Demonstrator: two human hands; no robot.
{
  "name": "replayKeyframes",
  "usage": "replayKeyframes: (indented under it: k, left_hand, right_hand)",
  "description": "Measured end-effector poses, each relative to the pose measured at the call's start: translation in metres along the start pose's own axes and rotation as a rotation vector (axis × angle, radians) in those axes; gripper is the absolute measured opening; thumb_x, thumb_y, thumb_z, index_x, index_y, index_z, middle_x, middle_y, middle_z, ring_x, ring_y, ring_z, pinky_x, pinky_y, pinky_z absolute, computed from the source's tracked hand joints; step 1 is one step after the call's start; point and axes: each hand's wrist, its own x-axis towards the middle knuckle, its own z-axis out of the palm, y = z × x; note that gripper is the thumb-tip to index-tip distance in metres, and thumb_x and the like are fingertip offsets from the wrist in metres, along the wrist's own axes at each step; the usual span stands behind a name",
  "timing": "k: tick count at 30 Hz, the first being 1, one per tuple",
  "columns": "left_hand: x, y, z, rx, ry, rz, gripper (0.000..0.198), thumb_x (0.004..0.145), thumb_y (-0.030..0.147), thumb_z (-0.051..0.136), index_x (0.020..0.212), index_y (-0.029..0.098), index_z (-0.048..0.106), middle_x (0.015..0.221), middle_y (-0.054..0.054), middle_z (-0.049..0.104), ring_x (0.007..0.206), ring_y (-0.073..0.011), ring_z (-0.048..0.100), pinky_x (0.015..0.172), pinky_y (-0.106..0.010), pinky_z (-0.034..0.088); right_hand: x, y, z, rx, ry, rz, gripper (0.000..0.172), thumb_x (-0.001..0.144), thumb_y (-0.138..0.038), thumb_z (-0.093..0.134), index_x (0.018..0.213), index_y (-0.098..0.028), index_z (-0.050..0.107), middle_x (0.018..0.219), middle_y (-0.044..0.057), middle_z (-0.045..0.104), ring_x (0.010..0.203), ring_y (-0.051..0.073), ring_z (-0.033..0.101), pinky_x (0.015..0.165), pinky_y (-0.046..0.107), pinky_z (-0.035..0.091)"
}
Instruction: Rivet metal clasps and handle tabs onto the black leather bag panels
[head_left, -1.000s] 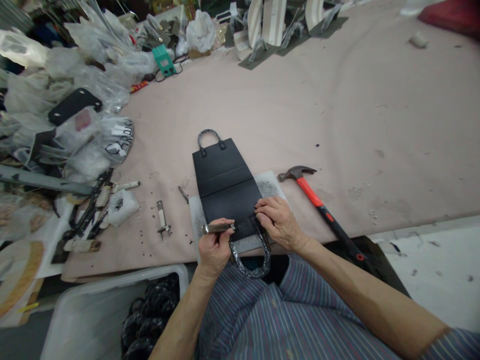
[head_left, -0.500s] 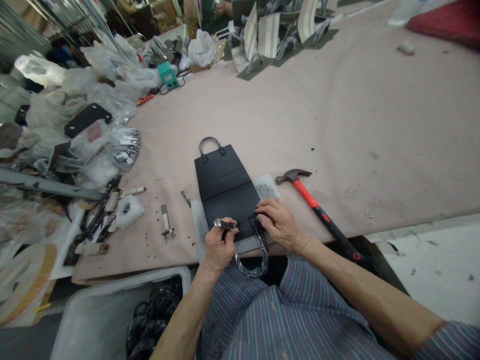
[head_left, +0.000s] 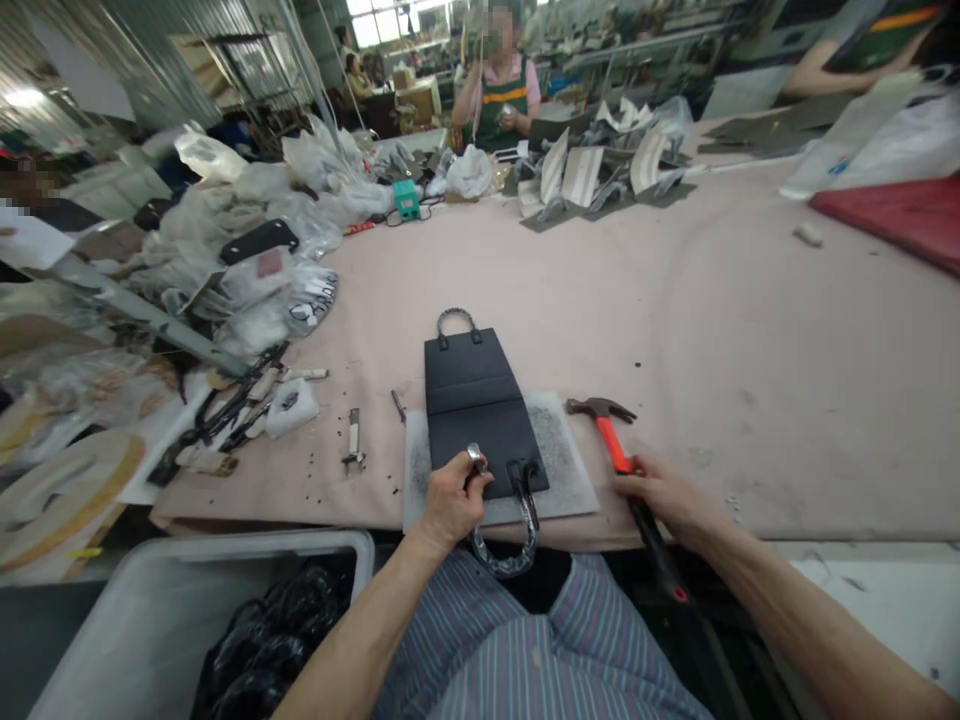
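A black bag panel [head_left: 480, 385] lies over a speckled pale board [head_left: 566, 450] at the table's front edge. One wrapped handle [head_left: 456, 318] stands out at its far end; another [head_left: 504, 565] hangs over the near edge. My left hand [head_left: 456, 498] is closed round a short metal punch [head_left: 475, 458], held upright on the near part of the panel. To the right, my right hand [head_left: 660, 490] has its fingers wrapped round the handle of a claw hammer [head_left: 613, 445], whose head points away from me.
Left of the board lie a thin metal rod [head_left: 398, 405] and a small tool [head_left: 353, 440]. Plastic bags [head_left: 292, 215] heap up at the far left. A bin [head_left: 247, 545] of black wrapped pieces stands below. Across the table is a person [head_left: 499, 95].
My right hand has left the near handle's base and taken hold of the hammer. My left hand still holds the punch, now more upright. The view has tilted up.
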Motion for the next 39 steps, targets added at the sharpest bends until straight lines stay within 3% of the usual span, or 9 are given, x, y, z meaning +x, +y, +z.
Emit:
replayKeyframes:
  k: [3,6,11,14,21,24,27,34,39]
  left_hand:
    - [0.000,0.002,-0.001,0.008,0.009,-0.003,0.011,0.087,0.017,0.062,0.096,0.021,0.066,0.087,-0.005,0.074,0.080,-0.0191,0.073,0.075,-0.029,0.058]
    - [0.001,0.003,-0.001,0.019,0.007,0.001,0.010,0.086,0.016,0.062,0.094,0.021,0.066,0.086,-0.005,0.074,0.080,-0.0193,0.073,0.074,-0.028,0.058]
    - [0.002,0.003,-0.001,0.031,0.017,0.012,0.010,0.086,0.015,0.062,0.093,0.021,0.066,0.084,-0.004,0.074,0.078,-0.0186,0.073,0.073,-0.028,0.058]
    - [0.001,0.002,0.000,0.045,0.009,0.016,0.010,0.085,0.014,0.063,0.091,0.021,0.066,0.082,-0.003,0.074,0.076,-0.0185,0.072,0.071,-0.027,0.057]
    - [-0.001,0.000,0.001,0.031,0.010,0.008,0.009,0.087,0.017,0.062,0.094,0.021,0.067,0.086,-0.004,0.074,0.080,-0.0185,0.073,0.075,-0.028,0.058]
    - [0.000,-0.001,0.001,0.042,0.002,0.013,0.009,0.087,0.017,0.063,0.093,0.021,0.067,0.084,-0.004,0.075,0.078,-0.0190,0.073,0.072,-0.028,0.058]
    - [0.000,-0.001,0.001,0.051,-0.001,-0.001,0.010,0.087,0.017,0.063,0.094,0.021,0.067,0.085,-0.005,0.075,0.077,-0.0195,0.073,0.071,-0.028,0.057]
    - [-0.001,0.000,-0.002,0.024,-0.049,-0.053,0.010,0.089,0.020,0.063,0.099,0.021,0.066,0.092,-0.005,0.076,0.085,-0.0197,0.073,0.079,-0.030,0.057]
    - [0.002,0.004,-0.009,-0.056,-0.095,-0.107,0.020,0.091,0.024,0.064,0.110,0.021,0.066,0.099,-0.006,0.076,0.092,-0.0194,0.073,0.085,-0.031,0.057]
  right_hand:
    - [-0.023,-0.040,0.003,0.234,-0.143,0.041,0.012,0.079,-0.030,0.055,0.077,-0.024,0.046,0.065,-0.003,0.047,0.047,0.011,0.038,0.045,0.025,0.032]
    - [-0.058,-0.076,0.004,0.238,-0.039,-0.169,0.029,0.093,-0.052,0.043,0.088,-0.024,0.051,0.062,-0.005,0.045,0.041,0.011,0.035,0.039,0.026,0.028]
    - [-0.096,-0.107,0.004,-0.322,0.206,-0.937,0.029,0.099,-0.045,0.043,0.078,-0.026,0.050,0.057,-0.001,0.052,0.048,0.015,0.046,0.048,0.031,0.029]
    - [-0.104,-0.121,-0.004,-0.613,0.131,-1.069,0.027,0.099,-0.039,0.045,0.075,-0.026,0.047,0.053,-0.002,0.052,0.041,0.014,0.038,0.046,0.034,0.020]
    - [-0.128,-0.136,-0.008,-0.207,0.510,-1.023,0.022,0.103,-0.041,0.038,0.091,-0.030,0.052,0.063,0.002,0.057,0.051,0.019,0.052,0.049,0.034,0.035]
    - [-0.121,-0.114,-0.001,-0.470,0.312,-1.099,0.026,0.101,-0.040,0.042,0.079,-0.028,0.048,0.054,-0.001,0.052,0.042,0.017,0.042,0.045,0.033,0.023]
    - [-0.107,-0.096,-0.007,-0.674,0.137,-0.946,0.030,0.100,-0.044,0.044,0.075,-0.027,0.047,0.051,-0.003,0.050,0.040,0.014,0.037,0.047,0.033,0.016]
    - [-0.033,-0.039,-0.023,-0.553,0.126,-0.466,0.036,0.098,-0.042,0.036,0.070,-0.024,0.049,0.059,0.000,0.055,0.054,0.017,0.053,0.053,0.028,0.035]
    - [0.004,0.000,-0.001,-0.609,0.266,-0.392,0.028,0.098,-0.031,0.038,0.097,-0.017,0.062,0.082,0.011,0.066,0.070,0.023,0.060,0.064,0.034,0.042]
